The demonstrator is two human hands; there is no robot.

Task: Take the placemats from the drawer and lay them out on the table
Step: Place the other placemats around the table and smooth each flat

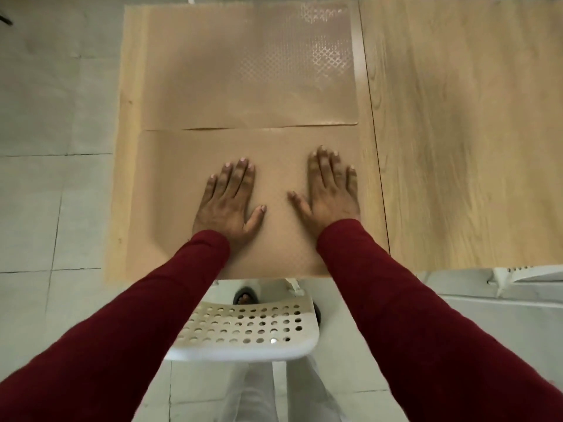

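Head view: left hand (227, 205) and right hand (329, 190) press flat, fingers straight, on near placemat (170, 178); neither grip clamped.

Both arms extended forward, roughly parallel, in dark red long sleeves to the wrists. Left hand (227, 205) palm-down, flat, fingers straight and close together, thumb splayed toward the right. Right hand (330, 190) palm-down, flat, fingers straight and slightly spread, thumb splayed toward the left. Hands side by side, apart, thumbs pointing at each other, right reaching slightly farther forward.
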